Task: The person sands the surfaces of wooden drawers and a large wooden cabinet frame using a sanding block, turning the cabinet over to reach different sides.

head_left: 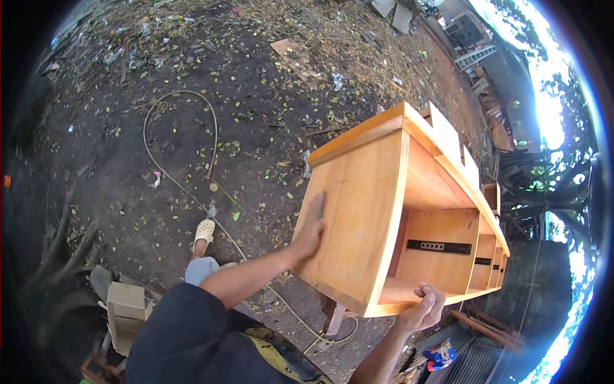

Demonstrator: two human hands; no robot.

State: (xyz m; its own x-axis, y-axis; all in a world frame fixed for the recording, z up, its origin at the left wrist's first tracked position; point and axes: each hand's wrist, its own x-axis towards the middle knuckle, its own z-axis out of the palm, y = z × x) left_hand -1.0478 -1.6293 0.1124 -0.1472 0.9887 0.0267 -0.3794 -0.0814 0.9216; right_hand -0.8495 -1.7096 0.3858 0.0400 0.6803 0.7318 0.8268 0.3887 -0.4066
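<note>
One cabinet (358, 211) is braced, left hand (310, 233) flat on it, right hand (423, 306) clasping its edge; it might be tipped by overpressing.

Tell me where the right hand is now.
Head view, lower right: the right hand grips the near edge of the wooden cabinet, below the black drawer slide.

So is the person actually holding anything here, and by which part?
Yes: the right hand grips the wooden cabinet by its front edge, near the corner. The left hand lies flat on the side panel, gripping nothing.
</note>
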